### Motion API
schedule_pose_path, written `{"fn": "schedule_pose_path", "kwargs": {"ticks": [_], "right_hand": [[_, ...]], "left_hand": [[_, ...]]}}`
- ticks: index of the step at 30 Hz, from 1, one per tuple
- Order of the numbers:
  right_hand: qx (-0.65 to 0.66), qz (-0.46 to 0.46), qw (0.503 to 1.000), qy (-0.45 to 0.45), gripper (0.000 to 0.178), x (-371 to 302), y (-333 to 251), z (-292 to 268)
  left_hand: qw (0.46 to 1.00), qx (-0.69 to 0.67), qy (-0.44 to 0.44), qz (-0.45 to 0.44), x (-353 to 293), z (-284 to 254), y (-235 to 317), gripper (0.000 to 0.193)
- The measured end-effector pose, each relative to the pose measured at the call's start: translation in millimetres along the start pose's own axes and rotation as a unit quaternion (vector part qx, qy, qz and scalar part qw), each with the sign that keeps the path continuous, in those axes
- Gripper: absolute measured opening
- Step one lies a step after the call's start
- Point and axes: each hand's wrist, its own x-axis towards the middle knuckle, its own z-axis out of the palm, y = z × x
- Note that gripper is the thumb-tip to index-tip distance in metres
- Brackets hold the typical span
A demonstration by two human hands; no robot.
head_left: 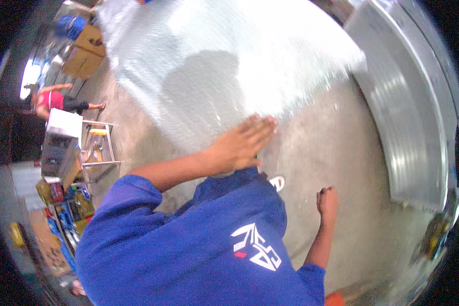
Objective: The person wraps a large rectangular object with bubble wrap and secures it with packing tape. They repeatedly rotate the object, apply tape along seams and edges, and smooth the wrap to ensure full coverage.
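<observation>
Left hand: the left hand (pixel 242 145) is lying flat in the middle of the frame, fingers stretched out and held together, palm down on the near edge of the clear plastic sheet (pixel 214 76); it is pinching nothing.
Right hand: the right hand (pixel 328 200) is hanging at lower right, curled into a loose fist above the concrete floor (pixel 336 148); whether anything is inside it I cannot tell.
Sheet: the plastic sheet is spreading from the hand up across the top centre of the frame, looking flat and shiny on the floor.
Progress: judging by how it is lying, the sheet is already unrolled and mostly smoothed; the near edge under the palm seems to be the part being pressed down.
Surroundings: a curved metal panel (pixel 408 117) is running down the right side; a metal trolley (pixel 94 148) is standing at left, and another person in a red top (pixel 53 99) is working in the upper left.
Hard to see: the sheet's far edge is cut off at the top, glare is washing out its surface, and the blue shirt (pixel 199 245) is hiding the floor below.
</observation>
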Motion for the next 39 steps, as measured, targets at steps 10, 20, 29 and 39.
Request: {"fn": "schedule_pose_path", "kwargs": {"ticks": [10,20,29,39], "right_hand": [[0.172,-0.509,0.694,0.478,0.020,9,-238,-348],[0.016,-0.582,0.645,0.496,0.047,49,-579,-482],[0.069,-0.657,0.615,0.431,0.033,-12,-443,-438],[0.205,-0.510,0.786,0.281,0.061,-120,-286,-259]], "left_hand": [[0.999,0.012,0.044,-0.014,-9,9,4,0.087],[0.993,-0.013,0.113,-0.041,0,25,8,0.081],[0.988,0.106,0.088,-0.073,2,30,21,0.079],[0.945,-0.234,0.197,-0.112,-4,59,31,0.054]]}}
